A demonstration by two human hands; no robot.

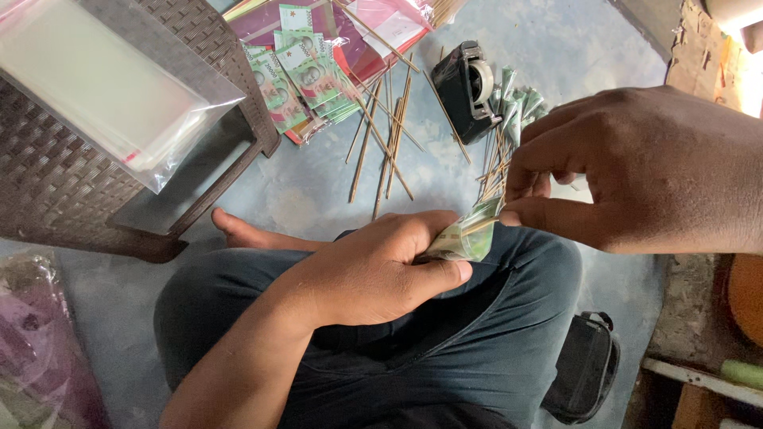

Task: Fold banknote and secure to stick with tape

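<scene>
Seen from above, the left hand (373, 270) is closed around a rolled green banknote (465, 237) over the lap. The roll's long axis runs from 8 o'clock up to 2 o'clock, its open end pointing toward the right hand (636, 171). That hand pinches a thin bamboo stick (486, 224) at the roll's mouth, touching it. Loose sticks (385, 143) lie at 12 o'clock.

clear plastic sleeves (103, 87) on wicker stool (48, 191)
</scene>
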